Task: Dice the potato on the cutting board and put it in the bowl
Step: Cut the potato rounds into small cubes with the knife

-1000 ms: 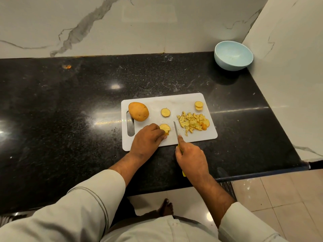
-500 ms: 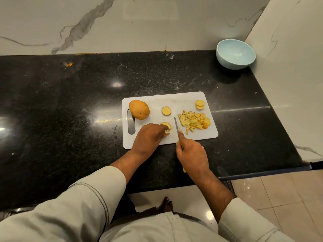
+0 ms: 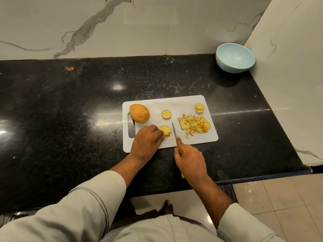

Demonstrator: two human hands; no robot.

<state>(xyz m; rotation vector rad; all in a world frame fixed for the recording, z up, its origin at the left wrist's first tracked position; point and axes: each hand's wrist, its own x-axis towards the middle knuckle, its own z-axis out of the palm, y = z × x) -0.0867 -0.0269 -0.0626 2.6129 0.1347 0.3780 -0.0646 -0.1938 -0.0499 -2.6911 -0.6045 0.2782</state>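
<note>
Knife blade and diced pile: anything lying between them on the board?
Nothing. In the head view, bare white board separates the knife blade from the diced pile.

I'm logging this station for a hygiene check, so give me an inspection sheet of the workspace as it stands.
Surface: black speckled countertop, glossy, light scratches, one small orange scrap near the back wall.
Job's things: white cutting board; potato remainder; lone slice; stacked slices; diced pile; blue bowl, seemingly empty.
Clutter: nothing seen.
Grippers: left hand holds slices; right hand grips knife.
Cables: nothing seen.
Surroundings: marble walls, tiled floor.
</note>
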